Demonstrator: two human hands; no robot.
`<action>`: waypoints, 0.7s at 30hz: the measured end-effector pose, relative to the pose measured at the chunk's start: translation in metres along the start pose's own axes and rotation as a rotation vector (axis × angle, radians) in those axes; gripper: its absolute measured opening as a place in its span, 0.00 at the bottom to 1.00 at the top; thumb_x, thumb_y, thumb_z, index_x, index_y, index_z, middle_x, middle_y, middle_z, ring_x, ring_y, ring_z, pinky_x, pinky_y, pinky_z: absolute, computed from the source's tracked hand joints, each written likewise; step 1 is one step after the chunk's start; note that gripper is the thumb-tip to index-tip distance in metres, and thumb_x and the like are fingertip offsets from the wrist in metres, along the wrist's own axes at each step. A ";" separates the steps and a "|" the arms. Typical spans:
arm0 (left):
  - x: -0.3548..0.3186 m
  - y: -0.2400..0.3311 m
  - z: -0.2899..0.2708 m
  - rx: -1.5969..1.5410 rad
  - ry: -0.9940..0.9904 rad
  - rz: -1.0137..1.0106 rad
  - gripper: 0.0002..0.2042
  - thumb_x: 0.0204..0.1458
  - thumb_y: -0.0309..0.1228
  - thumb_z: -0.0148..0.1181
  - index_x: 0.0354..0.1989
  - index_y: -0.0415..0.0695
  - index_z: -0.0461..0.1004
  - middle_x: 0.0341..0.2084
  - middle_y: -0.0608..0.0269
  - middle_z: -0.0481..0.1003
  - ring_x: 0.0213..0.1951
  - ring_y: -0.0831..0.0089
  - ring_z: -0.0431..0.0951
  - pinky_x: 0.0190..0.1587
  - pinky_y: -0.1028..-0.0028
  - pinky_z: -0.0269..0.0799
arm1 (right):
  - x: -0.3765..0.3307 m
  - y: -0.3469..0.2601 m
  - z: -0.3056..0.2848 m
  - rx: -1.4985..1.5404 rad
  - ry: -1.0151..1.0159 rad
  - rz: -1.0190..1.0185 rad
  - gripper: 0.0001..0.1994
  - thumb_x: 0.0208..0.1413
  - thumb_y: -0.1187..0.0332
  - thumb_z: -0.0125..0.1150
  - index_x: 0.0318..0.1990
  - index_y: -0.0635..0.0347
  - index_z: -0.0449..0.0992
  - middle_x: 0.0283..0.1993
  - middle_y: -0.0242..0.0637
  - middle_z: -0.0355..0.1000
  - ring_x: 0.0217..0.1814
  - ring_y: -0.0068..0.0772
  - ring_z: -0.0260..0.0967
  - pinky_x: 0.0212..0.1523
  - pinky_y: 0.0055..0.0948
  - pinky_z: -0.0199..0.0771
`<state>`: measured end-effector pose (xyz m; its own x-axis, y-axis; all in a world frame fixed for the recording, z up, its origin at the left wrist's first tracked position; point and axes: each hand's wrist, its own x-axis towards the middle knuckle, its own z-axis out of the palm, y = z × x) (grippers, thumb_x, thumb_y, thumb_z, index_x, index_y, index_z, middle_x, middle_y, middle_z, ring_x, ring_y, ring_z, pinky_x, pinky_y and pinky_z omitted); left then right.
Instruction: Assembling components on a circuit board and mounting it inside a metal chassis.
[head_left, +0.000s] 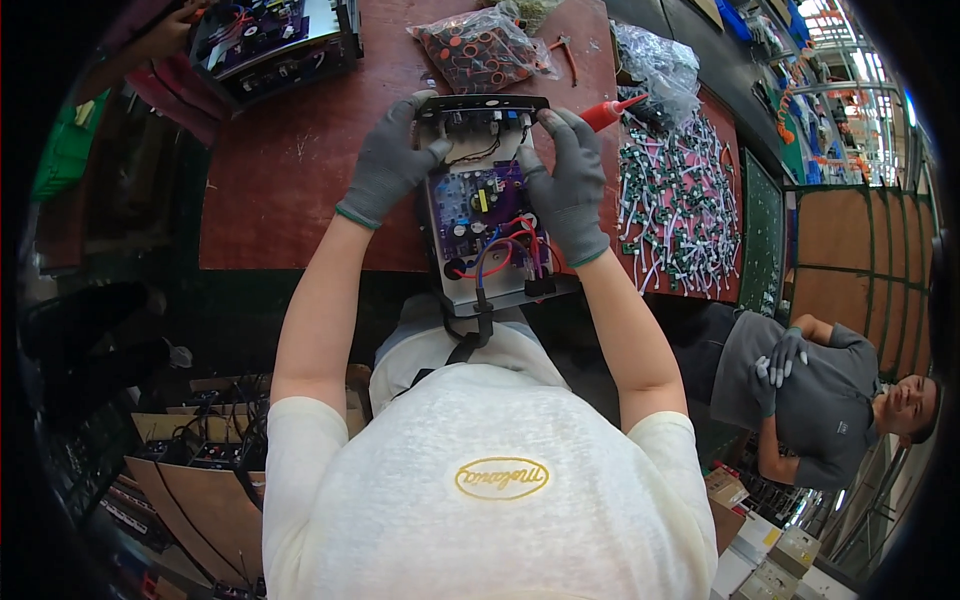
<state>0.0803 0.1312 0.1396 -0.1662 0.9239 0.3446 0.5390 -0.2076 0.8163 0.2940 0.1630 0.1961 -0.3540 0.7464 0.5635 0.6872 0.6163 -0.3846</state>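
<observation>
An uncovered metal chassis lies at the table's near edge, in front of my body. Inside it sits a purple circuit board with red, blue and black wires, and a black cable leaves its near end. A black panel stands along the far end. My left hand, gloved in grey, is closed round the panel's left end, thumb on the inner side. Likewise my gloved right hand grips the right end, its thumb reaching inside near thin wires. Fingertips behind the panel are partly hidden.
Right of my right hand lies a red nozzle bottle. Beyond are a bag of black-and-orange parts and many small cabled boards. Another chassis stands far left by a person's arm. A co-worker stands at right, gloved hands together.
</observation>
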 end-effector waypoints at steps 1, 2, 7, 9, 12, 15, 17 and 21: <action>0.000 -0.001 0.000 0.015 0.003 0.003 0.28 0.42 0.30 0.68 0.54 0.40 0.66 0.48 0.53 0.73 0.52 0.64 0.73 0.54 0.69 0.67 | 0.002 -0.001 0.001 -0.021 0.018 -0.068 0.18 0.47 0.71 0.63 0.48 0.62 0.71 0.49 0.45 0.68 0.51 0.47 0.67 0.50 0.37 0.69; 0.000 -0.002 0.000 0.016 -0.001 0.005 0.28 0.42 0.30 0.68 0.54 0.40 0.66 0.48 0.53 0.73 0.52 0.64 0.73 0.54 0.69 0.67 | 0.002 0.000 0.002 -0.022 0.020 -0.063 0.18 0.47 0.71 0.63 0.48 0.62 0.71 0.49 0.45 0.68 0.51 0.47 0.67 0.50 0.37 0.69; -0.003 -0.006 0.004 -0.022 0.060 0.035 0.28 0.41 0.29 0.69 0.53 0.40 0.67 0.47 0.54 0.73 0.52 0.65 0.73 0.54 0.70 0.68 | -0.002 0.016 0.009 -0.014 -0.021 0.000 0.19 0.47 0.70 0.63 0.48 0.63 0.70 0.51 0.47 0.67 0.53 0.49 0.66 0.54 0.38 0.67; -0.003 -0.005 0.005 -0.025 0.070 0.025 0.27 0.42 0.29 0.68 0.53 0.39 0.68 0.47 0.55 0.73 0.52 0.65 0.73 0.54 0.70 0.68 | -0.004 0.019 0.009 -0.015 -0.021 0.023 0.19 0.47 0.70 0.63 0.48 0.64 0.70 0.51 0.47 0.67 0.53 0.49 0.66 0.53 0.38 0.67; -0.003 -0.007 0.008 -0.053 0.087 0.019 0.27 0.42 0.27 0.68 0.53 0.39 0.68 0.47 0.55 0.73 0.52 0.66 0.73 0.54 0.71 0.67 | -0.007 0.022 0.009 -0.012 -0.026 0.060 0.19 0.47 0.69 0.63 0.47 0.64 0.70 0.50 0.47 0.68 0.53 0.49 0.66 0.53 0.38 0.67; -0.002 -0.007 0.008 -0.084 0.075 0.009 0.27 0.42 0.27 0.67 0.53 0.39 0.68 0.47 0.56 0.73 0.51 0.69 0.72 0.54 0.72 0.67 | -0.011 0.027 0.007 0.010 -0.034 0.081 0.18 0.47 0.69 0.63 0.47 0.64 0.70 0.50 0.47 0.68 0.53 0.49 0.66 0.53 0.37 0.67; -0.002 -0.009 0.008 -0.091 0.054 -0.001 0.26 0.43 0.26 0.66 0.54 0.39 0.68 0.47 0.57 0.73 0.51 0.70 0.72 0.54 0.72 0.66 | -0.014 0.031 0.006 0.025 -0.033 0.087 0.18 0.48 0.69 0.63 0.46 0.64 0.70 0.50 0.47 0.69 0.53 0.50 0.66 0.53 0.37 0.67; -0.002 -0.009 0.007 -0.142 0.042 -0.009 0.26 0.43 0.25 0.66 0.54 0.39 0.68 0.47 0.59 0.73 0.50 0.73 0.72 0.54 0.73 0.66 | -0.014 0.047 0.006 0.221 -0.109 0.305 0.18 0.49 0.69 0.62 0.48 0.64 0.71 0.49 0.47 0.70 0.49 0.43 0.70 0.50 0.34 0.70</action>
<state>0.0812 0.1335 0.1284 -0.2065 0.9123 0.3536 0.4156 -0.2453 0.8758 0.3274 0.1831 0.1656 -0.2280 0.9185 0.3229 0.6223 0.3926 -0.6772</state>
